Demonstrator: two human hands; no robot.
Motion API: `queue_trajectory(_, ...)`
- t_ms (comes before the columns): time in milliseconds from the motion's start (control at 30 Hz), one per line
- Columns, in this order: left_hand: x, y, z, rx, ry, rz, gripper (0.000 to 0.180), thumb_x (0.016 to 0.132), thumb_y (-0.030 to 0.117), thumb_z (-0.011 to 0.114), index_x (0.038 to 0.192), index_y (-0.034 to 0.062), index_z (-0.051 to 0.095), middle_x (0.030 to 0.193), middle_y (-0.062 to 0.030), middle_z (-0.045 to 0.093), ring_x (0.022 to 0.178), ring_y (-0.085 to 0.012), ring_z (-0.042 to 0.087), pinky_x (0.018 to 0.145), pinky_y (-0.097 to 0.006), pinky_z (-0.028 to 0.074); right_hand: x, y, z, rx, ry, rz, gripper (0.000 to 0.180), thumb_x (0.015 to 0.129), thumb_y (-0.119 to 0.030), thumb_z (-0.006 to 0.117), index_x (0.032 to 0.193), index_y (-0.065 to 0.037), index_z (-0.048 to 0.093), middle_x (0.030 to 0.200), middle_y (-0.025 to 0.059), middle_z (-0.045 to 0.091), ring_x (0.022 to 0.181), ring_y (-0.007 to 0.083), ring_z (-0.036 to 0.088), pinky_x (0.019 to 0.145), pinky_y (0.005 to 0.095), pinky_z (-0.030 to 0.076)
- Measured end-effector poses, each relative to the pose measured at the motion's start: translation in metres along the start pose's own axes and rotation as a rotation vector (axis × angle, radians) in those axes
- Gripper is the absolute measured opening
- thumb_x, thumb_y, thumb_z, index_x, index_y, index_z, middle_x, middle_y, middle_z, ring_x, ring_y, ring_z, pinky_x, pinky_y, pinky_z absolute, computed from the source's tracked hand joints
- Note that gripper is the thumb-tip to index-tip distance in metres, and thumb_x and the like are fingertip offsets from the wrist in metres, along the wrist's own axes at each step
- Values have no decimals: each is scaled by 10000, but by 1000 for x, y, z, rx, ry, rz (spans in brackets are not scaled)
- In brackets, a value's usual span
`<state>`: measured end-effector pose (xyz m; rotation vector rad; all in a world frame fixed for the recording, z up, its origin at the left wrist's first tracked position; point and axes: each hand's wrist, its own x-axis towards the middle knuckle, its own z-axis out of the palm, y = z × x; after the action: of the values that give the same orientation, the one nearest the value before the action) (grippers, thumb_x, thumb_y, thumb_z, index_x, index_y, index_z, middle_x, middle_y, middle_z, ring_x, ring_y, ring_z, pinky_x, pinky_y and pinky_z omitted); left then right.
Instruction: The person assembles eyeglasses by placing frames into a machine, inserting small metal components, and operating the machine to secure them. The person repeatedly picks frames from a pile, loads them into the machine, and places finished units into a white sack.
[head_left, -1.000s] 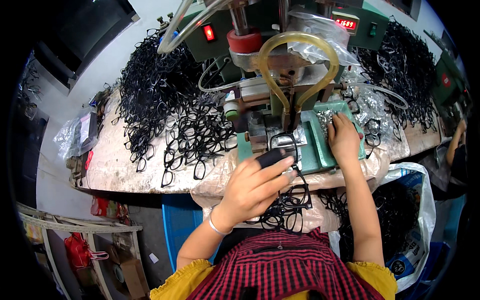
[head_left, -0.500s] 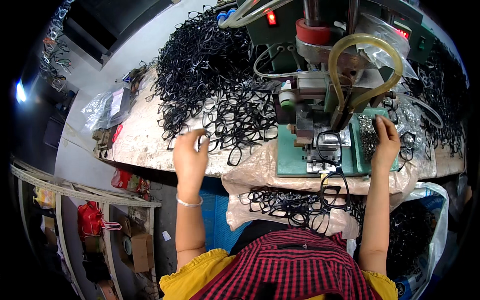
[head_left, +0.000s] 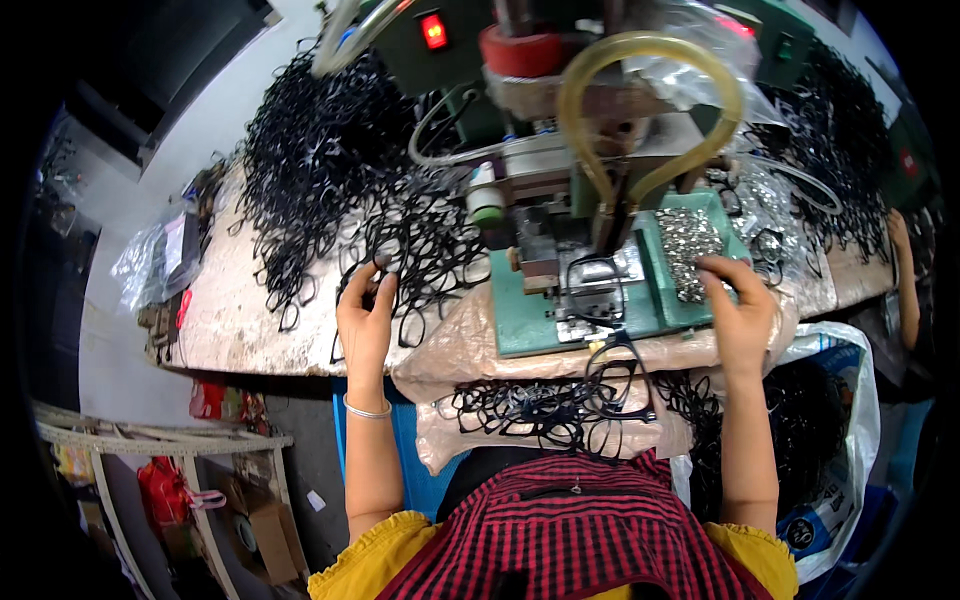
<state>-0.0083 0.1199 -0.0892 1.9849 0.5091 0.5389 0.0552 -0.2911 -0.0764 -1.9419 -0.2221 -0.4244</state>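
Observation:
My left hand (head_left: 364,318) is at the near edge of a loose spread of black eyeglass frames (head_left: 425,235), thumb and fingertips closed on a frame there. My right hand (head_left: 742,318) has its fingertips together over a green tray (head_left: 735,235) of small shiny metal pieces (head_left: 688,245); whatever is between them is too small to make out. Between my hands stands a green press machine (head_left: 520,325) with a looped yellowish tube (head_left: 735,90). One black eyeglass frame (head_left: 590,275) sits at its metal fixture, and another frame (head_left: 618,375) hangs just in front.
More black frames (head_left: 510,410) lie on brown paper (head_left: 440,445) over my lap. A tall heap of frames (head_left: 320,130) rises at back left. On the right are a white sack (head_left: 862,400) with dark contents and another person's arm (head_left: 905,285). Shelving (head_left: 200,440) stands lower left.
The view has shifted, moving the machine leftward in it. My right fingertips have gone from the tray's right side to over the metal pieces. My left fingers have closed at the frames.

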Motion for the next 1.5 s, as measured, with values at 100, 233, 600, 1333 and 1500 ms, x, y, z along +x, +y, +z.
queue_trajectory(100, 2, 0, 24, -108, 45, 84, 193, 933, 155, 692, 1017, -19, 691, 749, 53, 540, 660, -30, 418, 568, -206, 324, 23, -42, 37, 131, -42, -191, 123, 787, 3, 694, 905, -12, 728, 902, 107, 714, 850, 223, 674, 793, 315, 506)
queue_trajectory(233, -13, -19, 50, -528, 28, -19, 127, 1008, 175, 584, 1042, 52, 585, 867, 1, 608, 691, -85, 554, 566, -213, 424, 23, -49, 78, 339, 66, -98, 126, 811, -9, 691, 936, 9, 690, 915, 91, 705, 857, 193, 660, 809, 295, 499)
queue_trajectory(600, -52, 137, 35, -733, -262, 814, 171, 1040, 122, 438, 1167, 62, 536, 1066, -163, 579, 912, -227, 588, 750, -369, 555, 21, -49, 81, 330, 73, 8, 112, 845, -32, 684, 949, 9, 696, 943, 71, 710, 900, 155, 653, 847, 283, 488)
queue_trajectory(1333, -39, 139, 60, -748, -275, 675, 105, 883, 34, 694, 958, -31, 660, 991, -153, 703, 916, -242, 695, 864, -365, 536, 2, -84, 66, 701, -150, 118, 462, 858, 29, 593, 1308, 37, 487, 1182, 158, 664, 1126, 191, 623, 1017, 328, 433)
queue_trajectory(1500, -53, 125, 81, -77, -459, 1220, 279, 698, 104, 739, 975, 131, 731, 1094, -22, 722, 695, -240, 569, 902, -468, 523, 33, 20, 30, -603, 39, -178, 290, 782, -136, 724, 1057, -49, 702, 1220, 172, 647, 1213, 377, 557, 1033, 446, 430)
